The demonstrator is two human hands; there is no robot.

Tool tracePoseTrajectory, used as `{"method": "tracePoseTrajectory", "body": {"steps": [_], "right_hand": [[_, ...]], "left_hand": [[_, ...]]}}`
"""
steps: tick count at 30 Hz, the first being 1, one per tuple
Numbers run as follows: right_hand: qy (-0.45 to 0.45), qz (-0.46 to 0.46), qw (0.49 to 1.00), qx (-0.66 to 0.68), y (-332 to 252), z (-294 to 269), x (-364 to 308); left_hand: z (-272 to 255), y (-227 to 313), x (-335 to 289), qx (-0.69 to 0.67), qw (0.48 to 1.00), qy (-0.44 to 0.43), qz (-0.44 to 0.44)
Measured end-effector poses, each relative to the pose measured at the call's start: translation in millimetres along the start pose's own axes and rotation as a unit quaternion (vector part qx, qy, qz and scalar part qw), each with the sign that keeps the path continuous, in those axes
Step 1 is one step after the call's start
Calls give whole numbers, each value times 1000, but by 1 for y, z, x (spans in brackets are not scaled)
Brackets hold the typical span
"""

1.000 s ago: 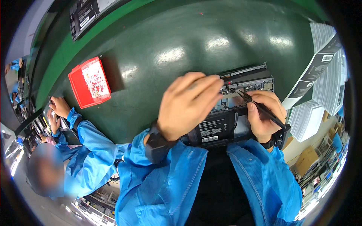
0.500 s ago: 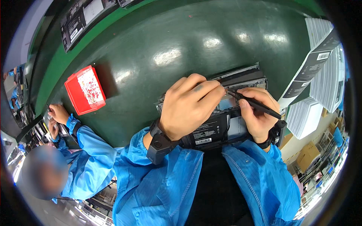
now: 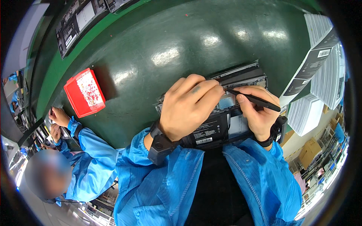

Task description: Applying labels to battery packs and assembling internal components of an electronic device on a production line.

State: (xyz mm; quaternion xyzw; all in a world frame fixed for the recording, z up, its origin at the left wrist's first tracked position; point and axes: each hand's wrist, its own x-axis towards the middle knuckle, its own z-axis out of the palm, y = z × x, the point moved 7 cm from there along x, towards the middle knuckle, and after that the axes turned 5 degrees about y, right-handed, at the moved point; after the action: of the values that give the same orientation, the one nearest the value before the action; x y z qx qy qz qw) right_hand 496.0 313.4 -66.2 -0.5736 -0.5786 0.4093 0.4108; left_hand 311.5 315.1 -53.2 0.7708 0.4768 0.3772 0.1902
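Note:
My right hand (image 3: 259,118) is closed around black tweezers (image 3: 260,101), held like a pen with the tip pointing left. The tip meets the fingertips of my left hand (image 3: 186,109), which is closed; whatever its fingers pinch is hidden or too small to name. Both hands are over an opened flat electronic device (image 3: 258,82) with exposed circuitry, lying near the table's front edge. A black labelled battery (image 3: 211,132) shows in its near part, beside a pale grey panel (image 3: 238,126). My left hand covers much of the device's left side.
A red tray (image 3: 74,100) with small white bits stands to the left on the green table (image 3: 151,34). More opened devices (image 3: 77,22) lie at far left. Stacked white sheets (image 3: 307,116) and a black-and-white printed sheet (image 3: 303,81) are at right. A co-worker's hand (image 3: 60,116) works at left.
The tweezers have rolled slightly in my right hand and its fingers have shifted a little. My left hand stays nearly where it was. The view has shifted slightly.

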Motion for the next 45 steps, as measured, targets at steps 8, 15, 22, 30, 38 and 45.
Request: {"method": "tracePoseTrajectory", "body": {"steps": [8,15,22,30,38,45], "right_hand": [[-18,97,994,53,3,-1,2],[-16,125,991,44,5,-2,3],[-14,90,996,15,3,1,5],[-15,73,997,19,6,-1,6],[-15,88,996,17,8,1,7],[-12,74,997,16,7,-1,7]], "left_hand": [[-6,-6,-4,-32,999,18,-33],[0,-6,-9,-31,998,0,-53],[-1,-4,-7,-26,997,14,-75],[1,-6,-7,-33,996,7,-86],[1,-8,-6,-43,994,3,-104],[2,-11,-3,-51,988,-17,-144]]}}
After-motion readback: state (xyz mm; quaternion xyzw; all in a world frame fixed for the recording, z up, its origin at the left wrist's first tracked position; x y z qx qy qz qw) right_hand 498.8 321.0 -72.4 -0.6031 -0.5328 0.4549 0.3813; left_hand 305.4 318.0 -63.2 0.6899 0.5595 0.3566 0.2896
